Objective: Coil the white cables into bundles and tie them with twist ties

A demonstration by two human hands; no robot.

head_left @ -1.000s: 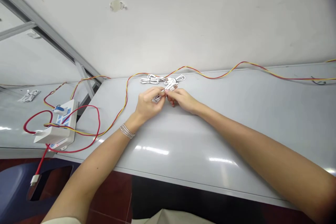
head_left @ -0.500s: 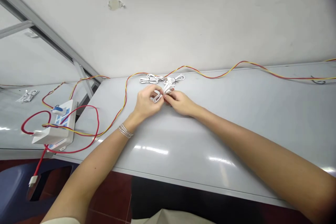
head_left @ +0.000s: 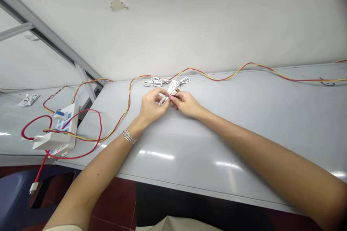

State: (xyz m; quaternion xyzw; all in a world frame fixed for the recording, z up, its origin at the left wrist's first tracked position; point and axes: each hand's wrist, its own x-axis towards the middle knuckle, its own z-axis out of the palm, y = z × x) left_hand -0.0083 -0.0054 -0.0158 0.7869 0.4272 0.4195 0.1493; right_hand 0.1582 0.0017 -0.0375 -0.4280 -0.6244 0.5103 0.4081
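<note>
Premises consistent with an electrical workshop or assembly room. Evidence: long grey surface (head_left: 189,158) carrying red-and-yellow wires (head_left: 217,78) and coiled white cables (head_left: 153,83) at centre, power strip (head_left: 65,122) at left, metal framing (head_left: 46,36) upper left, red tile floor (head_left: 114,202) below.

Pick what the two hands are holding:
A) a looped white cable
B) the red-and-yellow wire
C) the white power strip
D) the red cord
A: the left hand and right hand meet on a looped white cable, while the red-and-yellow wire lies apart from them.
</note>
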